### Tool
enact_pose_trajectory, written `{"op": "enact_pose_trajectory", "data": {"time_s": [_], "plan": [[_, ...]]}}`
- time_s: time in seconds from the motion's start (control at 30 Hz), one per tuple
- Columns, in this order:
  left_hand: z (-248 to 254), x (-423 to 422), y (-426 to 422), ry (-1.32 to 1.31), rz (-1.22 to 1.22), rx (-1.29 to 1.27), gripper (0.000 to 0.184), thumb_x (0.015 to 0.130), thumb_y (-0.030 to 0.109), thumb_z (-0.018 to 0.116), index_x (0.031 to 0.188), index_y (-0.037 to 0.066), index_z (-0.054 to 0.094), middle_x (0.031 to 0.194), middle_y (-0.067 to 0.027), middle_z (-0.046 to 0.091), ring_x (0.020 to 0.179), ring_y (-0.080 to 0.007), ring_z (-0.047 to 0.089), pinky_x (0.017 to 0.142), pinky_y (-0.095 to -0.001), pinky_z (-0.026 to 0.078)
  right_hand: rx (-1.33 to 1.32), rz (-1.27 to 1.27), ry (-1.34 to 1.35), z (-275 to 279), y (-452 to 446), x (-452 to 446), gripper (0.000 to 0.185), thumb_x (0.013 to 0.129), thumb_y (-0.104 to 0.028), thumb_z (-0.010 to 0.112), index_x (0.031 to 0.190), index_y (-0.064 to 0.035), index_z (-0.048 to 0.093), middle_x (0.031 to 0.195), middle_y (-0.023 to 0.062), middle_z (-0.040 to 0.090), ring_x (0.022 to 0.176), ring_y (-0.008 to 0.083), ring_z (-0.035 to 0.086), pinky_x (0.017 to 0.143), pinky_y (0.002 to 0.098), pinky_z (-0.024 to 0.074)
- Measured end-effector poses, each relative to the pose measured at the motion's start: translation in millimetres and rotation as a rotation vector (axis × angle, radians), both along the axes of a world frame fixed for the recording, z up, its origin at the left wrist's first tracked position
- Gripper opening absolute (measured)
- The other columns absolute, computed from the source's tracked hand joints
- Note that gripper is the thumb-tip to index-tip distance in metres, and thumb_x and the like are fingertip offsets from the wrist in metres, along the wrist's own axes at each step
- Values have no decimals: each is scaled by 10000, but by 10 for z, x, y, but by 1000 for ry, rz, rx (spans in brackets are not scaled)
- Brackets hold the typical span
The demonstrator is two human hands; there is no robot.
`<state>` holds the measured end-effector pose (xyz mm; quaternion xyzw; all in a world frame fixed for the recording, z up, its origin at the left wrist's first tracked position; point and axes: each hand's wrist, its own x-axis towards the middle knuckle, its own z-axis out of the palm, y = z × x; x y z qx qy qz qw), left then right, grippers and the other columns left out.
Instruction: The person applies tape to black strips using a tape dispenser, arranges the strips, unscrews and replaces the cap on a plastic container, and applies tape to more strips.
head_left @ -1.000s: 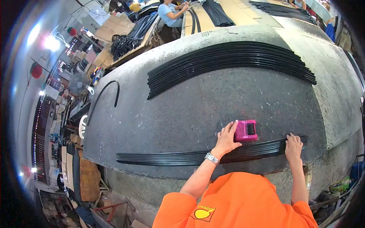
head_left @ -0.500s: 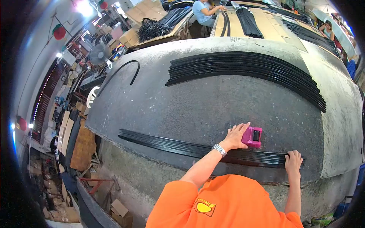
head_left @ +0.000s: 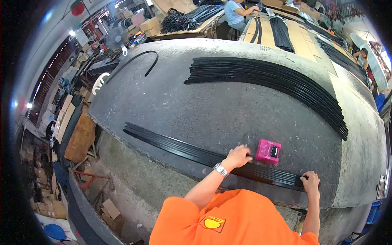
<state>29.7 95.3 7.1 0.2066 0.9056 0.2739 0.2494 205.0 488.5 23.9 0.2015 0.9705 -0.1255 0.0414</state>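
Observation:
A flat bundle of long black strips [head_left: 179, 150] runs along the near edge of the dark worktop. My right hand [head_left: 311, 182] is closed around the bundle's right end, fingers curled over the top. Above the bundle's middle is my left hand [head_left: 238, 157], wearing a metal watch; its fingers are bent and apart, with nothing visible in them. A pink tape dispenser [head_left: 263, 152] with a black part sits just right of my left hand, a small gap between them.
A larger curved stack of black strips [head_left: 261, 70] lies across the far side of the worktop [head_left: 163, 110]. One bent strip [head_left: 157, 65] lies at far left. Beyond, a person in blue [head_left: 234, 15] works at a cardboard-covered table [head_left: 304, 36]; a fan [head_left: 116, 39] stands left.
My left hand has come off the pink tape dispenser and moved slightly left. My right hand keeps its hold at the strips' right end. The camera view has turned a little.

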Motion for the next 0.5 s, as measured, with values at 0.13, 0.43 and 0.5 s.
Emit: {"op": "enact_pose_trajectory", "data": {"time_s": [0.13, 0.43, 0.5], "plan": [[-37, 120, -222, 37, -47, 64, 240, 920, 302, 654, 1039, 109, 733, 1092, -137, 685, 1098, -347, 637, 927, -494, 495, 11, 2, 17, 10, -38, -2, 183, 762, -193, 780, 911, -97, 736, 988, 103, 678, 1020, 339, 616, 879, 497, 462], [118, 22, -531, 311, -88, 62, 116, 933, 230, 633, 933, 142, 709, 994, -37, 668, 1031, -274, 637, 855, -483, 463, 99, 106, 173, 28, -433, 9, 128, 795, -128, 730, 892, -88, 657, 905, 90, 648, 930, 323, 609, 811, 475, 422], [91, -31, -756, 397, -55, 72, 76, 925, 206, 633, 916, 170, 700, 970, -8, 654, 996, -253, 630, 838, -473, 432, 141, 175, 236, 27, -664, -28, 148, 793, -120, 724, 896, -104, 619, 878, 74, 621, 899, 306, 596, 787, 459, 397]]}}
